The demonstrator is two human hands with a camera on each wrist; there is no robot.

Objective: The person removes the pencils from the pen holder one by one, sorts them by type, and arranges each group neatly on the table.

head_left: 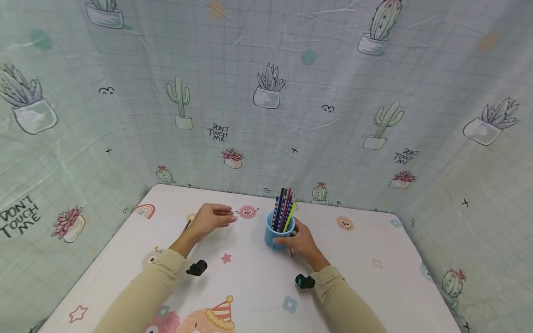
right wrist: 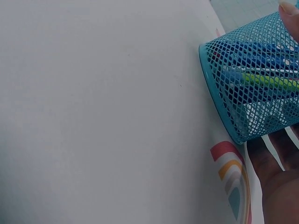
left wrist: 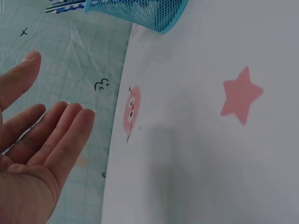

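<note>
A light-blue mesh pencil cup (head_left: 271, 238) stands toward the far middle of the table, holding several pencils (head_left: 285, 208), dark, dotted blue and yellow-green. My right hand (head_left: 307, 244) grips the cup from its right side, the thumb across its near face. In the right wrist view, fingers (right wrist: 282, 179) wrap beneath the tilted-looking mesh wall (right wrist: 261, 88), with pencils showing through. My left hand (head_left: 213, 217) hovers left of the cup, fingers extended and thumb apart. The left wrist view shows that palm (left wrist: 32, 186) holding nothing, with the cup's mesh (left wrist: 145, 15) some way beyond it.
The white table (head_left: 250, 277) carries printed stars, faces and a rainbow. Cactus-patterned cloth (head_left: 275, 138) hangs behind it and along both sides. A black wrist camera (head_left: 197, 268) sits below the left wrist, another black camera (head_left: 305, 281) beside the right.
</note>
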